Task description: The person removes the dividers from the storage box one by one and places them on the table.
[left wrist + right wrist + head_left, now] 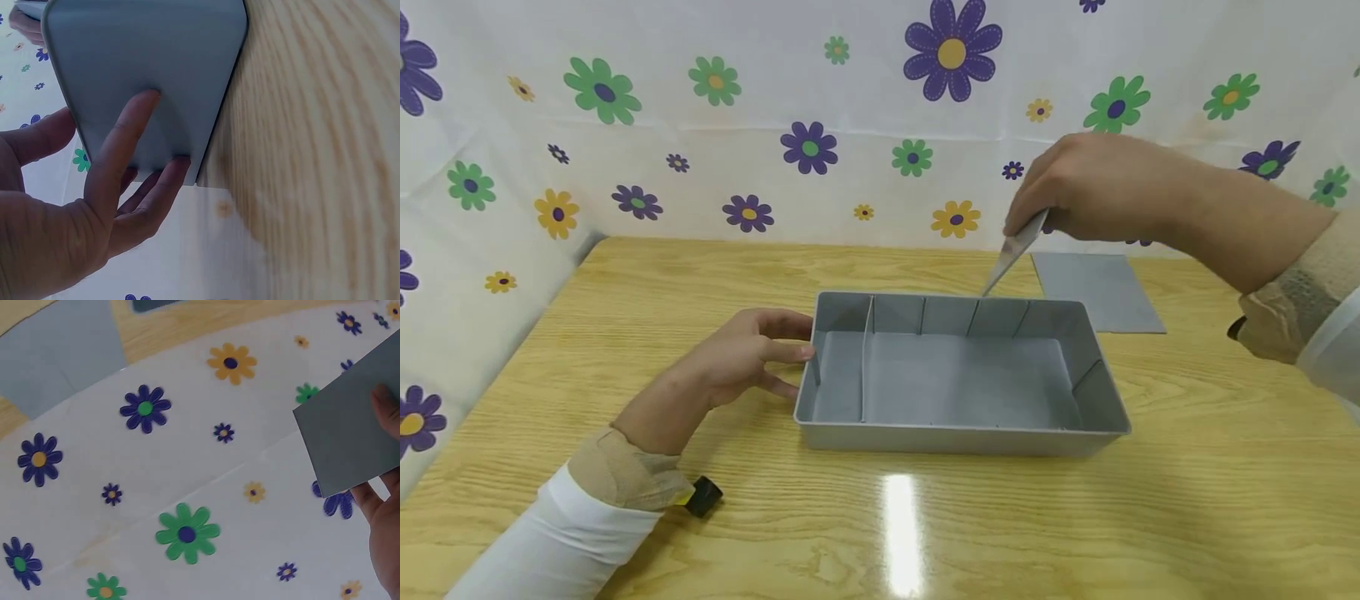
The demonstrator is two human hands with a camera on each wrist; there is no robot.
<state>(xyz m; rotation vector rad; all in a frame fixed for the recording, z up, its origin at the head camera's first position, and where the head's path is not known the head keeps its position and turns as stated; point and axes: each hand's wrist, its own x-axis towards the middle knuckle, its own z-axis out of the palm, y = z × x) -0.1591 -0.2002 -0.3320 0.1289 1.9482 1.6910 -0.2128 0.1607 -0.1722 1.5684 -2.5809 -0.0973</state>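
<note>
A grey open box (pixel 955 440) lies lengthwise on the table, with thin slots along its inner walls. One grey divider (pixel 866 375) stands upright across it near the left end. My left hand (pixel 741 358) rests against the box's left end, its fingers extended onto the outer wall in the left wrist view. Above the box's back rim, my right hand (pixel 1093 187) pinches a thin grey panel (pixel 350 428) between thumb and fingers. The panel slants down to the left, its lower tip overlapping the back rim in the head view.
More flat grey sheet material (pixel 1101 292) lies on the wooden table (pixel 700 533) behind the box, to the right. A white cloth (pixel 850 92) with flower prints hangs along the table's back edge and left side.
</note>
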